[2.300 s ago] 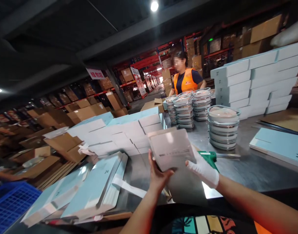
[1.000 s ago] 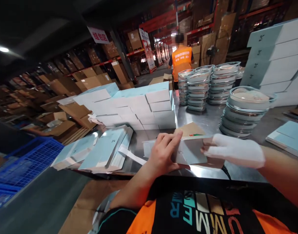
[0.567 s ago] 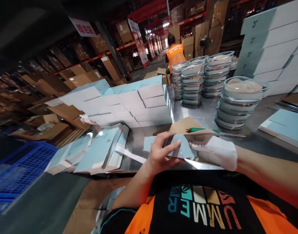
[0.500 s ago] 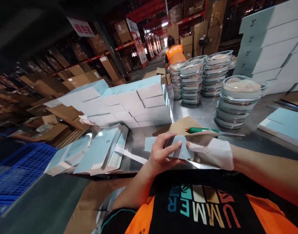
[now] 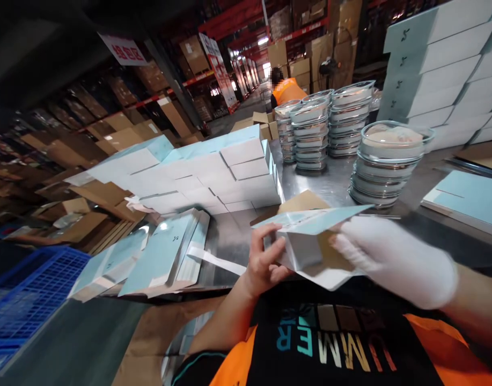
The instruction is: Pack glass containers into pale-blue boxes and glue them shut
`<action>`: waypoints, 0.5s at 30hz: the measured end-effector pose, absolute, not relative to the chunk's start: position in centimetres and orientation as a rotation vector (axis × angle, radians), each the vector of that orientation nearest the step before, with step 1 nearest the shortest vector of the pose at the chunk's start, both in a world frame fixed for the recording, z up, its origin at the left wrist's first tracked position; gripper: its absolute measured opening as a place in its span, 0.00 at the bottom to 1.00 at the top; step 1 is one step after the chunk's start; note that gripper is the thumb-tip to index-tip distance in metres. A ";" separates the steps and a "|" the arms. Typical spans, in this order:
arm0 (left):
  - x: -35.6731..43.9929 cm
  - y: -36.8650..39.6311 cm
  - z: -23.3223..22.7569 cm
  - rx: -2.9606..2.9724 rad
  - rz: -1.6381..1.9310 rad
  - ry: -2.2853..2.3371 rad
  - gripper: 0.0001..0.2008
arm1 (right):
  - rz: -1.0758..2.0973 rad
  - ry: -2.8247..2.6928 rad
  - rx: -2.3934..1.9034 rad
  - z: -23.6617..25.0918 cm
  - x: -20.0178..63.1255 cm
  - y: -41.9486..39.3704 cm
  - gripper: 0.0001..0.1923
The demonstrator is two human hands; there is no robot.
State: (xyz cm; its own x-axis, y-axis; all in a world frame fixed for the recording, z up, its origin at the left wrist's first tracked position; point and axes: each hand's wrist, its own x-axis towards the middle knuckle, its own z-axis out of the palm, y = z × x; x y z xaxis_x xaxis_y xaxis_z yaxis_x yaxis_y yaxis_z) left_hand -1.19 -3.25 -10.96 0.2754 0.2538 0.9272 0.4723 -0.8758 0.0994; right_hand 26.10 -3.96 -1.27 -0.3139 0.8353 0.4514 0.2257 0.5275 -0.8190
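Observation:
Between my hands is a light-blue and white cardboard box (image 5: 306,252), tilted, its end open toward my right hand and a blue flap spread above. My bare left hand (image 5: 265,260) grips its left end, thumb and fingers round the edge. At the open right end, my right hand (image 5: 390,257), in a white glove, pinches the box's edge; its fingertips are partly hidden by the flap. Behind the box a piece of brown cardboard (image 5: 306,201) lies on the metal table (image 5: 237,230).
Flat blue cartons (image 5: 165,246) lie at the left, a white strip (image 5: 217,260) beside them. Behind stands a stack of white boxes (image 5: 205,177). Clear round containers (image 5: 384,166) are piled at the right, near tall box stacks (image 5: 442,75). A person in an orange vest (image 5: 288,91) bends over further back.
The box has been raised and its blue flap now spreads out above it. My right hand has moved right. The green-handled tool behind the box is now hidden. The person behind bends lower.

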 end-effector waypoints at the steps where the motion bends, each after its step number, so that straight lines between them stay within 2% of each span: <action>1: -1.4 -3.1 -11.3 -2.314 -1.694 -0.720 0.37 | 0.673 -1.831 -0.860 -0.9 27.3 -4.3 0.14; 3: -1.7 -2.9 -11.8 -2.256 -1.802 -0.794 0.40 | 0.399 -1.794 -0.802 -0.7 29.0 -4.4 0.14; 5: -1.8 -2.7 -12.1 -2.251 -1.863 -0.815 0.42 | 0.339 -1.776 -0.747 -1.4 29.3 -3.7 0.20; 9: -1.6 -2.8 -11.7 -2.387 -1.808 -0.820 0.40 | 0.793 -1.783 -0.744 -4.3 26.9 -1.3 0.44; 12: -1.5 -2.8 -11.1 -2.481 -1.772 -0.858 0.30 | 1.038 -1.645 -0.785 -5.6 24.9 -0.4 0.44; 15: -1.1 -2.3 -10.9 -2.517 -1.744 -0.896 0.23 | 1.059 -1.549 -0.819 -5.6 23.7 -0.1 0.40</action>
